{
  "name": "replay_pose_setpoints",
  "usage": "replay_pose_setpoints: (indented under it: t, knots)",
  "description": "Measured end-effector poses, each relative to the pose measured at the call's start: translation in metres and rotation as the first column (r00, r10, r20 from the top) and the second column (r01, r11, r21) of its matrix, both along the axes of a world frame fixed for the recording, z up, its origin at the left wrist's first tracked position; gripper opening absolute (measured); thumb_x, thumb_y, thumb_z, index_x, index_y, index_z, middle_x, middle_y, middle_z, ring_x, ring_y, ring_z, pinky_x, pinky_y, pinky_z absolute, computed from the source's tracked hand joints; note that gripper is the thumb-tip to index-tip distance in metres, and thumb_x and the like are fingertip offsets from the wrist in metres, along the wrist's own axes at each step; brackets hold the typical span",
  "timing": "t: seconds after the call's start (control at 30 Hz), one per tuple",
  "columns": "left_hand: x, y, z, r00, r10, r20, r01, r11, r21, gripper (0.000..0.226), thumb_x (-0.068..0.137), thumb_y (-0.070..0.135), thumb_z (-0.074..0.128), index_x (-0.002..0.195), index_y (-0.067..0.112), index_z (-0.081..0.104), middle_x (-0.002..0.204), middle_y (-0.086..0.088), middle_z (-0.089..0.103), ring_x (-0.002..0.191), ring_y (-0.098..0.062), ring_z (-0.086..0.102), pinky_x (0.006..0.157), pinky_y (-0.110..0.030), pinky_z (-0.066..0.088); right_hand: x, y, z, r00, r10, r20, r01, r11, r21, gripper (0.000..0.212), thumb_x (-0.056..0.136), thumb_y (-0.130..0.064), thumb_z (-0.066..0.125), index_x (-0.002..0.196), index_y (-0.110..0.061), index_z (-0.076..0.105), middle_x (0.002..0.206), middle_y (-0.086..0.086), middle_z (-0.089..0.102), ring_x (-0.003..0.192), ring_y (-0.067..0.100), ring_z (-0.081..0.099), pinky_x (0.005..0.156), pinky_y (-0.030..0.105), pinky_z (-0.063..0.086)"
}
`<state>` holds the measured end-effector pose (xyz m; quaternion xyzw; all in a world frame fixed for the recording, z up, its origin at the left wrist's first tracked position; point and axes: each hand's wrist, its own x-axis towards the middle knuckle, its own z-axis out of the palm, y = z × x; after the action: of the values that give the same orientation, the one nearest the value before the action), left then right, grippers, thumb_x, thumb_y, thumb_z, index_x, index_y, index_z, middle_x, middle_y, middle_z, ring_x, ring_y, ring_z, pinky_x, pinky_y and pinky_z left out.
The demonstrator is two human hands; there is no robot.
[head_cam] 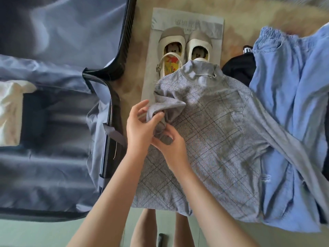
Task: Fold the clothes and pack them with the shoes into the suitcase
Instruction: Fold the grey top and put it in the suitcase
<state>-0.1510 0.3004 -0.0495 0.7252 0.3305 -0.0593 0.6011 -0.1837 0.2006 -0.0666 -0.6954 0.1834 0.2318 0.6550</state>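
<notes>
On the beige floor [128, 90], the grey plaid sweater [213, 132] lies centre; the left hand [140, 130] and right hand [171, 147] both pinch its bunched sleeve [166, 109]. Open suitcase [53, 125] at nine o'clock, shoes [183, 49] at twelve, jeans [293, 104] at three.

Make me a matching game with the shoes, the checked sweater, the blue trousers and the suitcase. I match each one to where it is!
1 shoes
2 checked sweater
3 blue trousers
4 suitcase

A open, on the left
B far right, spread out
C top middle, side by side
D gripped by left hand and right hand

Pairs: 1-C, 2-D, 3-B, 4-A
</notes>
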Motion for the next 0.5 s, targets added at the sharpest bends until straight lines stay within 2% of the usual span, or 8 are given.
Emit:
replay_pose_setpoints:
  t: [0.07,0.13,0.17,0.23,0.27,0.33,0.4,0.5]
  knots:
    - [0.000,0.004,-0.002,0.999,0.026,-0.044,-0.032,0.990,-0.140,0.043,0.083,0.033,0.072,0.122,0.031,0.055,0.113,0.005,0.063,0.101,-0.010,0.063,0.094,-0.040,0.052,-0.002,0.005,-0.002,0.991,-0.137,-0.003,0.136,0.991,-0.009,0.019,0.083,-0.016,0.073,0.102,-0.017,0.069,0.089,-0.008,0.072,0.090,0.004,0.065,0.080,0.021,0.049]
    - [0.000,0.007,-0.004,0.997,0.044,-0.058,-0.054,0.978,-0.201,0.033,0.089,0.038,0.062,0.121,0.033,0.054,0.118,0.004,0.062,0.107,-0.009,0.060,0.099,-0.038,0.048,-0.001,0.003,-0.004,0.974,-0.228,0.000,0.228,0.974,-0.005,0.009,0.087,-0.014,0.068,0.096,-0.015,0.070,0.088,0.000,0.073,0.086,0.010,0.067,0.077,0.022,0.049]
    - [-0.003,0.009,-0.004,0.998,0.019,-0.057,-0.028,0.984,-0.174,0.031,0.092,0.036,0.058,0.123,0.031,0.054,0.121,0.004,0.061,0.107,-0.006,0.059,0.098,-0.029,0.047,0.000,0.002,-0.003,0.970,-0.242,0.016,0.243,0.970,-0.006,0.007,0.088,-0.013,0.066,0.095,-0.013,0.069,0.086,0.002,0.072,0.081,0.009,0.066,0.074,0.020,0.048]
    - [-0.012,0.011,-0.004,0.995,-0.086,-0.057,0.080,0.992,-0.095,0.035,0.096,0.030,0.053,0.129,0.021,0.052,0.123,0.003,0.059,0.101,0.004,0.057,0.084,-0.008,0.046,0.004,-0.002,0.000,0.967,-0.249,0.059,0.249,0.968,-0.009,0.010,0.090,-0.012,0.063,0.098,-0.008,0.068,0.085,0.004,0.071,0.076,0.006,0.062,0.070,0.017,0.046]
    - [-0.017,0.012,-0.004,0.987,-0.140,-0.073,0.135,0.988,-0.068,0.037,0.096,0.030,0.051,0.130,0.017,0.053,0.121,0.005,0.059,0.098,0.008,0.056,0.078,-0.003,0.044,0.006,-0.005,0.002,0.965,-0.251,0.077,0.252,0.968,-0.011,0.011,0.091,-0.011,0.062,0.100,-0.006,0.067,0.086,0.004,0.070,0.076,0.005,0.062,0.070,0.016,0.046]
    - [-0.028,0.013,-0.006,0.964,-0.239,-0.113,0.234,0.970,-0.059,0.034,0.096,0.033,0.051,0.125,0.016,0.058,0.115,0.010,0.061,0.097,0.011,0.057,0.075,0.000,0.041,0.010,-0.011,0.003,0.959,-0.266,0.101,0.269,0.963,-0.017,0.014,0.092,-0.009,0.060,0.102,-0.002,0.066,0.090,0.005,0.070,0.079,0.004,0.063,0.072,0.015,0.046]
    - [-0.035,0.015,-0.010,0.930,-0.341,-0.140,0.343,0.939,-0.011,0.030,0.092,0.035,0.057,0.119,0.023,0.063,0.109,0.015,0.065,0.100,0.008,0.058,0.076,0.000,0.039,0.014,-0.018,0.003,0.952,-0.288,0.101,0.292,0.956,-0.024,0.016,0.092,-0.008,0.060,0.105,0.000,0.066,0.093,0.005,0.071,0.083,0.004,0.064,0.075,0.016,0.047]
    - [-0.038,0.016,-0.013,0.889,-0.420,-0.183,0.448,0.880,0.156,0.017,0.086,0.028,0.067,0.103,0.025,0.069,0.092,0.016,0.067,0.087,0.006,0.059,0.068,-0.001,0.040,0.016,-0.024,0.005,0.958,-0.281,0.060,0.283,0.959,-0.021,0.017,0.092,-0.009,0.060,0.105,0.000,0.065,0.090,0.000,0.070,0.081,0.000,0.064,0.074,0.014,0.047]
